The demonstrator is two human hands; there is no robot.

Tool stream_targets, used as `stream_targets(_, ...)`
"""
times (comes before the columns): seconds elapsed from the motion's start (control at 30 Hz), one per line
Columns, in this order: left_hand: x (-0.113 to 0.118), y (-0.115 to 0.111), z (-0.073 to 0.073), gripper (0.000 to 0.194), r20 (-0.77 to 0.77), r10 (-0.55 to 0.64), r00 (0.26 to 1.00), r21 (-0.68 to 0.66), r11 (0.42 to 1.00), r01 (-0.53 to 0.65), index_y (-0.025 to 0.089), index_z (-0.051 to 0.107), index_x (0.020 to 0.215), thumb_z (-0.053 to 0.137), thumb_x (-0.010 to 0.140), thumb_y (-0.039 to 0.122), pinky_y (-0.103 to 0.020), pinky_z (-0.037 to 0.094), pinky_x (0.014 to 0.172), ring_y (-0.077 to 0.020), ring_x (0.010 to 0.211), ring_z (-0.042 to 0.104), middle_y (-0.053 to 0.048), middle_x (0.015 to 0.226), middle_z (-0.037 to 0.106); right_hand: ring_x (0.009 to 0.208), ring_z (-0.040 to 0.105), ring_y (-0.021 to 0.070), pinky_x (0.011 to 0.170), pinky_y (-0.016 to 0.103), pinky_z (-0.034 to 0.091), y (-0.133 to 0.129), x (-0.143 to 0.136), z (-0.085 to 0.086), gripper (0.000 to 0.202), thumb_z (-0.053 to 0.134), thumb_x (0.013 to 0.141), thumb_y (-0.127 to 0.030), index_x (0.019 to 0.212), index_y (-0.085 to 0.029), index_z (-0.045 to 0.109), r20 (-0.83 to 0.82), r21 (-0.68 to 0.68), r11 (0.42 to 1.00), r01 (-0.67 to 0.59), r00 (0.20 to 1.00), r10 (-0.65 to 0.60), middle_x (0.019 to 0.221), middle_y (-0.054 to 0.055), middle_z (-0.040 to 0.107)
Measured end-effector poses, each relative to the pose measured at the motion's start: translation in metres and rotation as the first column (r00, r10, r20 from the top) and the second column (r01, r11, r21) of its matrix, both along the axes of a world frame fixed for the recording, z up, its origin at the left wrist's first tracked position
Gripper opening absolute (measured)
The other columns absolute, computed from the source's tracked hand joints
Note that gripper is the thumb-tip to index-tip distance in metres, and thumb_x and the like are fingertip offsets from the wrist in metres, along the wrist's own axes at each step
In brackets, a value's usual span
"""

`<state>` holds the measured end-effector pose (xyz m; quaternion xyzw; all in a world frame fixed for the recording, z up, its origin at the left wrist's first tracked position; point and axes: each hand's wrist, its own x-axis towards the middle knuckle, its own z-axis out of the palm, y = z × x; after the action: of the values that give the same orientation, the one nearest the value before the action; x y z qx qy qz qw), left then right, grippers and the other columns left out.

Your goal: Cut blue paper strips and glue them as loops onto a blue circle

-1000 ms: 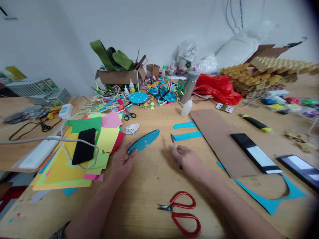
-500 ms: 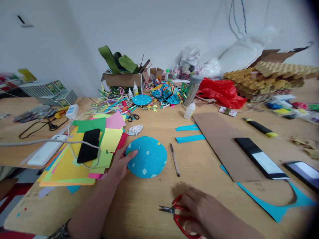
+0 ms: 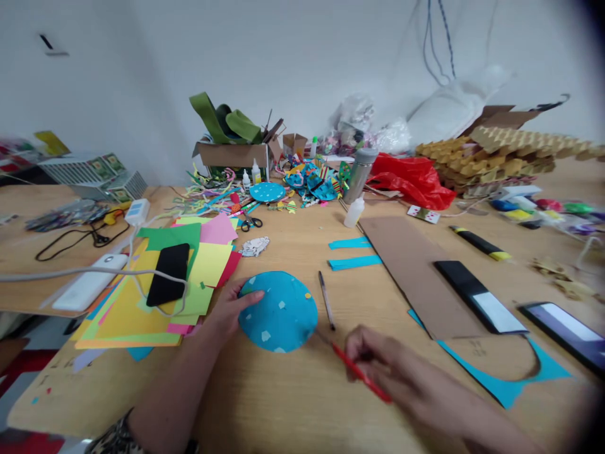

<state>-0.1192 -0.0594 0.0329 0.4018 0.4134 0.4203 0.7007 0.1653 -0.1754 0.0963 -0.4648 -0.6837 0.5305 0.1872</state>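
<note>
Right hand (image 3: pixel 378 359): closed round the red handles of a pair of scissors (image 3: pixel 363 374), seen nearly edge-on. Blades blurred, aimed at the lower right rim of the disc; cannot tell whether they are open or touch it.

Left hand (image 3: pixel 227 310): gripping a round, flat blue disc (image 3: pixel 278 315) with pale patches and one small yellow dot. Thumb lies over its left edge; other fingers mostly hidden, presumably beneath. The disc sits to the right of the left hand, between the two hands, broad face toward the camera. Cannot tell whether its far edge rests on the table.

Step in hand, as I judge it: tool being brought to the held piece, at its rim. Work there would call for a firm left grip, the disc angled to suit, and blades lined up on the edge, clear of the left fingers.

Outward: slim pen with a dark cap (image 3: pixel 326 301) on the wooden table (image 3: pixel 283 403), just beside the disc's right side. Beyond, two blue paper strips (image 3: pixel 354 262), near a brown cardboard sheet (image 3: pixel 411 265) with a black phone (image 3: pixel 477 296) on it. Curved blue offcut (image 3: pixel 509 392) near the sheet's close end. To the left, fanned sheets of coloured paper (image 3: pixel 127 315) under another black phone (image 3: pixel 167 277).
</note>
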Motion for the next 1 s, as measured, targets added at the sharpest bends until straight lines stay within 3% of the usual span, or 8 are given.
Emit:
stream_targets(0.1,-0.003,-0.001,-0.001,0.037,-0.029,-0.074,0.997,-0.005,0.997,0.074,0.016,0.074,0.089,0.086,0.059,0.034,-0.030,0.057,0.065,-0.0187,0.069,0.067,-0.005,0.080,0.073,0.067,0.048,0.0106,0.056,0.023,0.041,0.032,-0.002,0.007,0.022,0.049,0.094,-0.041,0.101,-0.020,0.049,-0.265,0.047,0.991,0.126,0.958,-0.109,0.084,0.002,0.053)
stream_targets(0.2,-0.006,-0.003,0.000,0.035,-0.047,-0.127,0.991,0.016,0.992,0.128,0.017,0.074,0.090,0.085,0.061,0.033,-0.027,0.056,0.065,-0.0180,0.069,0.067,-0.005,0.081,0.074,0.069,0.056,0.0124,0.056,0.024,0.044,0.056,-0.009,-0.003,0.038,0.066,0.084,-0.043,0.107,-0.021,0.045,-0.433,-0.005,0.981,0.193,0.884,-0.176,0.085,0.002,0.056)
stream_targets(0.33,-0.008,-0.006,0.004,0.035,-0.057,-0.202,0.978,0.032,0.978,0.204,0.016,0.075,0.089,0.084,0.061,0.034,-0.026,0.055,0.061,-0.0175,0.067,0.066,-0.005,0.077,0.074,0.055,0.049,0.0087,0.050,0.022,0.038,0.064,-0.010,-0.022,0.039,0.070,0.078,-0.049,0.090,-0.017,0.051,-0.321,-0.042,0.977,0.208,0.923,-0.211,0.066,-0.002,0.053)
stream_targets(0.5,-0.007,-0.006,0.006,0.034,-0.048,-0.271,0.961,0.013,0.962,0.272,0.017,0.075,0.089,0.084,0.062,0.035,-0.024,0.054,0.061,-0.0173,0.068,0.068,-0.004,0.079,0.074,0.053,0.051,0.0096,0.049,0.024,0.039,0.060,-0.004,-0.029,0.057,0.053,0.080,-0.069,0.084,-0.012,0.058,-0.274,0.011,0.998,0.054,0.960,-0.049,0.067,0.001,0.053)
stream_targets(0.7,-0.006,-0.008,0.005,0.038,-0.059,-0.322,0.945,-0.019,0.947,0.322,0.016,0.074,0.090,0.085,0.061,0.037,-0.027,0.056,0.065,-0.0189,0.071,0.068,-0.005,0.082,0.075,0.048,0.054,0.0114,0.042,0.022,0.037,0.056,-0.012,-0.029,0.057,0.058,0.074,-0.071,0.070,-0.015,0.053,-0.125,-0.066,0.998,-0.001,0.992,-0.007,0.060,-0.001,0.048)
stream_targets(1.0,-0.005,-0.011,0.008,0.036,-0.128,-0.365,0.922,-0.012,0.930,0.366,0.014,0.073,0.087,0.083,0.063,0.040,-0.027,0.055,0.064,-0.0174,0.069,0.066,-0.005,0.080,0.073,0.043,0.045,0.0067,0.039,0.018,0.030,0.053,-0.016,-0.033,0.052,0.060,0.079,-0.063,0.060,-0.019,0.041,-0.129,-0.060,0.995,-0.084,0.989,0.076,0.054,-0.007,0.035)
